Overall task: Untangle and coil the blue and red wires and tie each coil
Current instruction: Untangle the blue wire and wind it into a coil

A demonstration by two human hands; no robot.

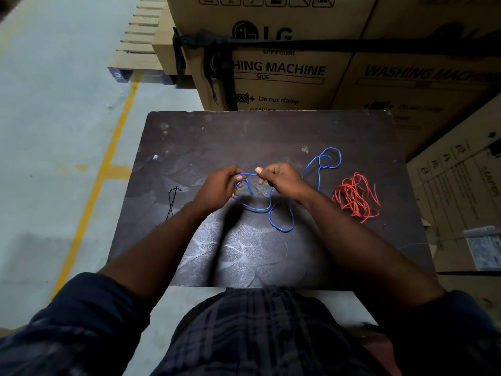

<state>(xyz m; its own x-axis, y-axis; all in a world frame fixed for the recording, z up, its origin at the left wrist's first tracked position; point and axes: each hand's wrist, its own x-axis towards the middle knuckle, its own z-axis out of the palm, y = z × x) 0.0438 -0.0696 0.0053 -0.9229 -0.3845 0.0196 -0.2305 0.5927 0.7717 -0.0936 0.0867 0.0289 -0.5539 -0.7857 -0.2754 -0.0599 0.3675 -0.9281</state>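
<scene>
The blue wire [282, 226] lies in loose loops on the dark board [244, 137]. One short stretch of it is held taut between my hands above the board's middle. My left hand [217, 188] pinches it on the left, my right hand [279, 180] pinches it on the right. More blue wire runs out to the right into a small knotted loop [329, 158]. The red wire [355, 196] sits apart in a tangled heap near the board's right side, touched by neither hand.
A thin black tie string [172, 199] lies on the board's left part. Large cardboard washing-machine boxes [279, 69] stand directly behind the board and along its right. Grey floor with a yellow line [108, 156] runs on the left.
</scene>
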